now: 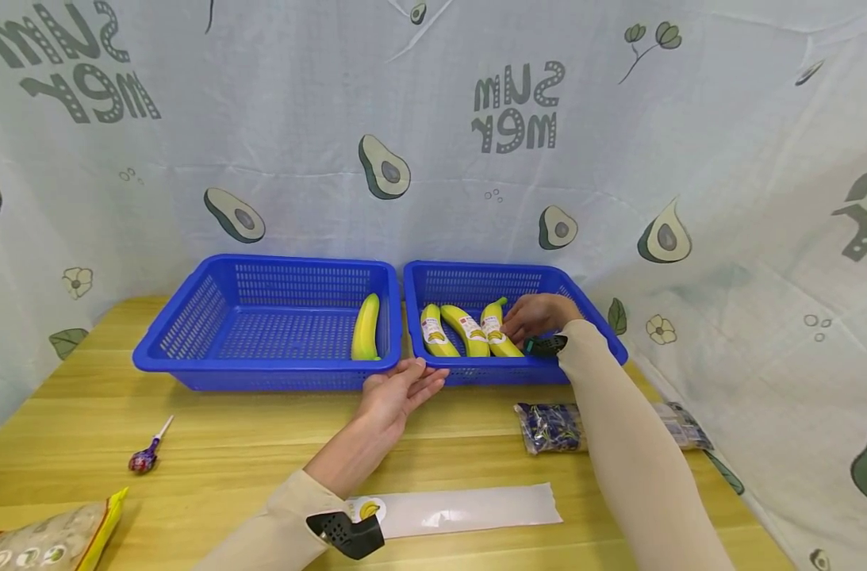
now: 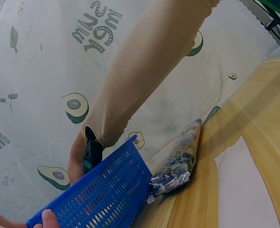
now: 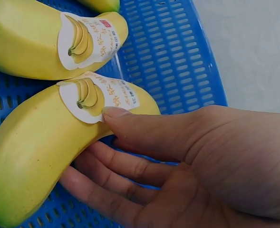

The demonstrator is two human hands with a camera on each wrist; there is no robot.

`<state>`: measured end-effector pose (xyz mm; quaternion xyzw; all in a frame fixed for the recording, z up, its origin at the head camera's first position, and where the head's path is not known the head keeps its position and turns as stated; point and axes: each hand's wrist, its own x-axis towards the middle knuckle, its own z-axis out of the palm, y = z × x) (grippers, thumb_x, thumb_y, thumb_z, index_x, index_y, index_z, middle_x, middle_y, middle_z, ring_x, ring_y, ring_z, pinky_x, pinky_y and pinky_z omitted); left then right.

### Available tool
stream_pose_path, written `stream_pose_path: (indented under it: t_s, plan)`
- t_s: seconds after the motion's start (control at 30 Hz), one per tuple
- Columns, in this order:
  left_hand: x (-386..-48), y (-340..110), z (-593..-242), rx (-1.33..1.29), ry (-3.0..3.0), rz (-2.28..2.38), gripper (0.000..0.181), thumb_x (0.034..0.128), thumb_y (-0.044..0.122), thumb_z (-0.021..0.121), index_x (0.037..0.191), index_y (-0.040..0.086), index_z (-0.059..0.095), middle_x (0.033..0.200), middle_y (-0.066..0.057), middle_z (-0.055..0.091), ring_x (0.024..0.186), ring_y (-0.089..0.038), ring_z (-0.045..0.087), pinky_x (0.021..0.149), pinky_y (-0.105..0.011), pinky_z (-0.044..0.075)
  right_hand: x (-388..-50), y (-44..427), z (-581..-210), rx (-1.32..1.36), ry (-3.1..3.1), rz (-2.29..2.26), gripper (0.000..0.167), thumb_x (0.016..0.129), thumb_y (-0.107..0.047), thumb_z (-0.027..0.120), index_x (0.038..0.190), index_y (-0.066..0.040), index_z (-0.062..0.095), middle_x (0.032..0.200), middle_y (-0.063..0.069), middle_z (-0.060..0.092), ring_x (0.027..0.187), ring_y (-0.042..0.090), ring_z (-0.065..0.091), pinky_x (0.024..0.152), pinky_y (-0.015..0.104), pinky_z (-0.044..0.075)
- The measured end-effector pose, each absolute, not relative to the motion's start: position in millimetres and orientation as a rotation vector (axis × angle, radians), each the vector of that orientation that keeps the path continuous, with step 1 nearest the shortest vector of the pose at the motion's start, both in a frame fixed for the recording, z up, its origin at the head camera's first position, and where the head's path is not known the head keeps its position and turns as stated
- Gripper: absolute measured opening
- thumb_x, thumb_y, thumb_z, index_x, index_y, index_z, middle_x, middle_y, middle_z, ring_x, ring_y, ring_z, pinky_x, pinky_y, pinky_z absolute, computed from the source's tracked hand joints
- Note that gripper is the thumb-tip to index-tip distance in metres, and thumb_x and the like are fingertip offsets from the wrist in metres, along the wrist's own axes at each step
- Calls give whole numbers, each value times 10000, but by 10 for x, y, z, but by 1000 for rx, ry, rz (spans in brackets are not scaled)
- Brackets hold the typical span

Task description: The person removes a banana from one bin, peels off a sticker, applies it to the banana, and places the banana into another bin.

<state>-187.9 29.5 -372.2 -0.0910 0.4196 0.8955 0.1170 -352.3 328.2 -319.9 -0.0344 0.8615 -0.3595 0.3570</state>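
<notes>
In the right blue basket, three yellow bananas with white picture labels lie side by side. My right hand holds the rightmost banana, thumb on the edge of its label and fingers against its side. Beside it lies the middle labelled banana. My left hand is at the front left corner of that basket, pinching the rim between thumb and fingers. One banana, with no label in sight, rests at the right side of the left blue basket.
A white paper strip with a banana sticker lies in front. Right of it is a dark clear-wrapped packet, partly behind my right arm. A lollipop and a yellow-edged bag lie left. A printed curtain hangs behind.
</notes>
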Motion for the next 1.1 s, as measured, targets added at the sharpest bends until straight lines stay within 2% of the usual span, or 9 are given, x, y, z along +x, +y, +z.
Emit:
stream_pose_path:
  t_s: [0.23, 0.43, 0.53, 0.77, 0.9, 1.1]
  plan:
    - [-1860, 277, -3744, -257, 1226, 2630, 38, 1065, -8, 647, 1066, -33, 619, 922, -144, 746, 917, -255, 811, 881, -349, 651, -3503, 3261, -3202, -91, 2229, -945, 261, 1103, -46, 597, 1254, 157, 663, 976, 47, 719, 901, 169, 659, 915, 329, 612]
    - [-1864, 282, -3763, -261, 1224, 2619, 67, 1066, -21, 636, 1120, -59, 643, 934, -156, 758, 1001, -316, 806, 879, -345, 650, -3465, 3251, -3183, -90, 2228, -962, 246, 1099, -22, 590, 1235, 161, 682, 989, 65, 724, 905, 197, 673, 912, 344, 618]
    - [-1868, 281, -3772, -259, 1230, 2612, 85, 1069, -16, 633, 1135, -68, 641, 943, -161, 761, 993, -309, 808, 883, -349, 649, -3447, 3247, -3167, -94, 2229, -956, 251, 1104, -18, 578, 1241, 169, 675, 985, 77, 720, 896, 208, 672, 903, 341, 618]
    - [-1861, 269, -3771, -247, 1231, 2591, 44, 1068, -12, 638, 1024, -9, 647, 956, -158, 766, 978, -274, 810, 900, -344, 643, -3422, 3250, -3144, -93, 2222, -957, 220, 1107, -2, 557, 1204, 163, 664, 931, 81, 681, 852, 198, 642, 840, 299, 603]
    - [-1846, 256, -3771, -208, 1235, 2566, 79, 1071, -16, 628, 1003, -3, 666, 968, -158, 768, 996, -265, 807, 919, -339, 636, -3408, 3271, -3132, -99, 2212, -978, 197, 1104, 6, 550, 1168, 164, 648, 924, 74, 666, 869, 210, 651, 875, 328, 612]
    - [-1774, 204, -3782, -106, 1301, 2503, 95, 1079, -36, 595, 1129, -99, 646, 956, -132, 757, 986, -254, 804, 926, -339, 635, -3369, 3292, -3104, -67, 2266, -953, 276, 1102, -29, 575, 1276, 177, 630, 1027, 96, 687, 990, 249, 678, 999, 406, 605]
